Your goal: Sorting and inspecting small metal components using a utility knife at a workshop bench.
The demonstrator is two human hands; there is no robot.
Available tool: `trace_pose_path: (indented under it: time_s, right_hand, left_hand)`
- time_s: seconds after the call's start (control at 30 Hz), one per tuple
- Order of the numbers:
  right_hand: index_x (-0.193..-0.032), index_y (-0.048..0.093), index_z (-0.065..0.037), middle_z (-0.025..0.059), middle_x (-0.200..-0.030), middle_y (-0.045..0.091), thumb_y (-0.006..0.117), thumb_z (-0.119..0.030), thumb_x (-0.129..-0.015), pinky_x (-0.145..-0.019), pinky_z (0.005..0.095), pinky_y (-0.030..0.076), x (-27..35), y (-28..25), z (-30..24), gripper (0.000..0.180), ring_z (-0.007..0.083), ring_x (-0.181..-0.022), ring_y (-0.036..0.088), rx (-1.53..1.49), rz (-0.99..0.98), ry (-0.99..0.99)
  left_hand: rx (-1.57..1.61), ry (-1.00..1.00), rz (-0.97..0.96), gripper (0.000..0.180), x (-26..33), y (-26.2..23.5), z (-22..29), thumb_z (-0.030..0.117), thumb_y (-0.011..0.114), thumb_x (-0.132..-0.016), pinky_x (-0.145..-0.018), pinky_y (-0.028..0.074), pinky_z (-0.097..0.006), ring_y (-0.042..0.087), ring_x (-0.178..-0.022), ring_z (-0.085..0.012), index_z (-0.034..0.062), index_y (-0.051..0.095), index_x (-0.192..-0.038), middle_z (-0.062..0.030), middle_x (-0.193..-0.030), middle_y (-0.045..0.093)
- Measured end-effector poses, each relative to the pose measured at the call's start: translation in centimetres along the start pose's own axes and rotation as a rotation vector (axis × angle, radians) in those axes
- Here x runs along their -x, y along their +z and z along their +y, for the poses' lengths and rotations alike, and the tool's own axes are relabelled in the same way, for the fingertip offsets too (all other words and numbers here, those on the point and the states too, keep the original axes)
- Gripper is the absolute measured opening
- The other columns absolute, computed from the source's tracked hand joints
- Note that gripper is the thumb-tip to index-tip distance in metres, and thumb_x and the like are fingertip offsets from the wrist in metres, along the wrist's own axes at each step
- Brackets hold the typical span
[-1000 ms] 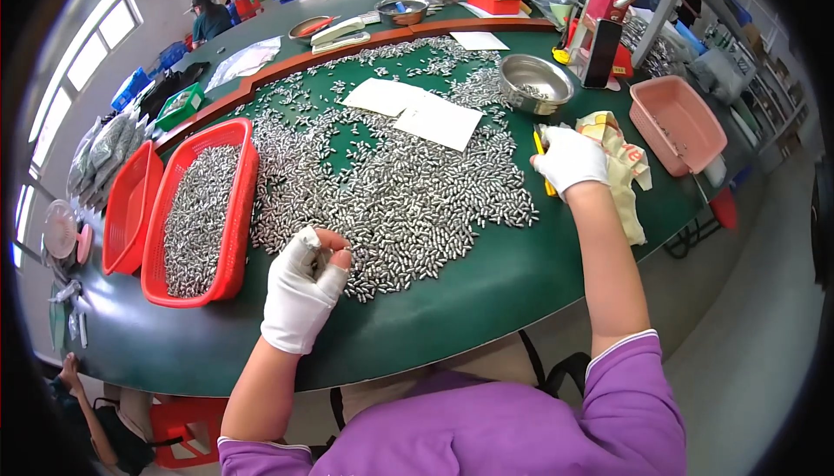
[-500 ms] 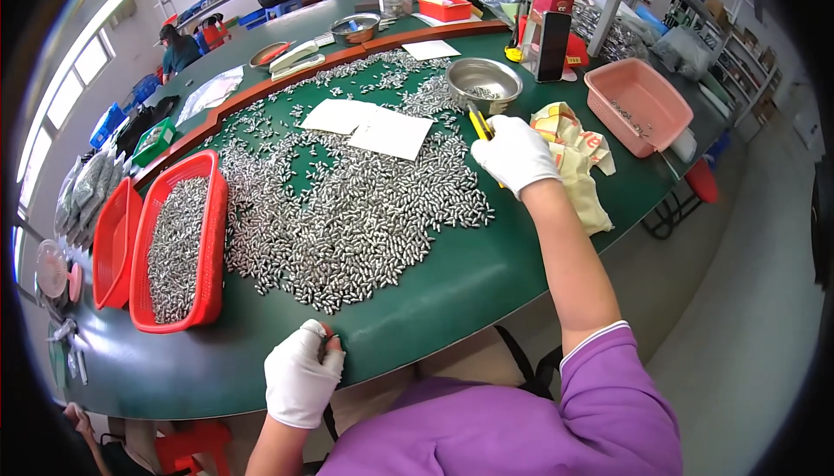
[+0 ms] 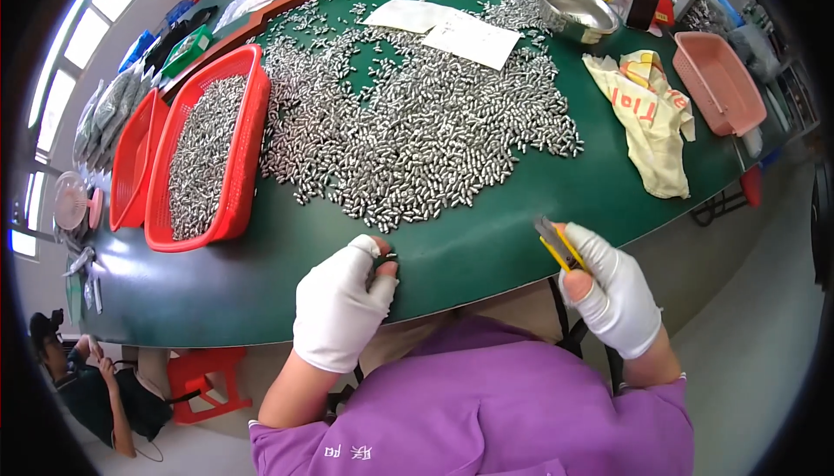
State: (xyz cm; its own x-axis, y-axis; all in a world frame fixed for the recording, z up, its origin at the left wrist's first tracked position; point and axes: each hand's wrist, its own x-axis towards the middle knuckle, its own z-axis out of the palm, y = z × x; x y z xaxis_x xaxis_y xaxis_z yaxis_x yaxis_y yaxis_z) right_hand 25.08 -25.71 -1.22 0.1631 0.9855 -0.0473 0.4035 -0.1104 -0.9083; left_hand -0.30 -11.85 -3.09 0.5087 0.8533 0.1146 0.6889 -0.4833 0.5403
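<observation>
My left hand [image 3: 343, 302], in a white glove with bare fingertips, is closed over the table's near edge. Between its thumb and forefinger sits a small silvery metal piece [image 3: 391, 256]. In my gloved right hand [image 3: 615, 298], a yellow-handled cutter [image 3: 560, 246] is gripped, its grey metal tip pointing up and left. Its exact type is hard to make out. A broad pile of small silvery metal pieces [image 3: 408, 137] covers the green table [image 3: 469, 250] beyond both hands.
Left of the pile, a red basket [image 3: 252, 142] holds more pieces, beside another red basket [image 3: 130, 163]. Paper sheets [image 3: 473, 37] lie on the pile. At right are a metal bowl [image 3: 578, 11], a cream cloth bag [image 3: 651, 137] and a pink basket [image 3: 717, 85]. Another person [image 3: 109, 398] sits lower left.
My right hand has come back from beside the metal bowl to the table's near edge, bringing the cutter. My left hand still holds its place near the edge. The view has tilted down.
</observation>
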Motion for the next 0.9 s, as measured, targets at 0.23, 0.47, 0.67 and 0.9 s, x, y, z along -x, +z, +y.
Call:
trace_pose_path:
  time_s: [0.23, 0.47, 0.67, 0.9]
  right_hand:
    - [-0.151, 0.034, -0.007, 0.0141, -0.101, 0.069, 0.057, -0.012, -0.092, -0.065, 0.0400, 0.056, 1.9, 4.0, 1.0, 0.064, 0.0330, -0.073, 0.067, 0.387, -0.129, -0.193]
    - [-0.151, 0.039, -0.017, 0.0065, -0.066, 0.058, 0.064, -0.008, -0.081, -0.046, 0.0366, 0.051, 0.4, 6.9, -0.2, 0.074, 0.0231, -0.051, 0.059, 0.604, -0.200, -0.318]
    - [-0.152, 0.038, -0.015, 0.0048, -0.062, 0.051, 0.059, -0.014, -0.084, -0.042, 0.0349, 0.050, 0.1, 7.9, -1.2, 0.070, 0.0182, -0.047, 0.057, 0.767, -0.187, -0.352]
    - [-0.151, 0.038, -0.014, 0.0044, -0.061, 0.050, 0.058, -0.014, -0.084, -0.041, 0.0346, 0.049, 0.0, 7.7, -1.8, 0.070, 0.0178, -0.047, 0.057, 0.766, -0.260, -0.310]
  left_hand:
    - [0.082, -0.004, 0.006, 0.007, 0.4, 0.6, -0.3, 0.007, 0.069, -0.082, -0.063, 0.050, -0.035, 0.063, -0.066, -0.0281, 0.0065, 0.065, -0.088, -0.0120, -0.074, 0.063]
    - [0.247, -0.132, -0.138, 0.010, 1.6, 0.5, -0.5, 0.004, 0.072, -0.079, -0.060, 0.049, -0.032, 0.062, -0.064, -0.0256, 0.0056, 0.063, -0.085, -0.0101, -0.073, 0.062]
    - [0.222, -0.049, -0.051, 0.011, 1.8, 0.7, -0.3, 0.004, 0.073, -0.078, -0.060, 0.049, -0.033, 0.062, -0.064, -0.0254, 0.0055, 0.064, -0.083, -0.0096, -0.072, 0.063]
    - [0.183, -0.047, -0.058, 0.011, 1.7, 0.5, 0.1, 0.003, 0.074, -0.077, -0.061, 0.050, -0.034, 0.062, -0.065, -0.0282, 0.0047, 0.064, -0.081, -0.0109, -0.073, 0.063]
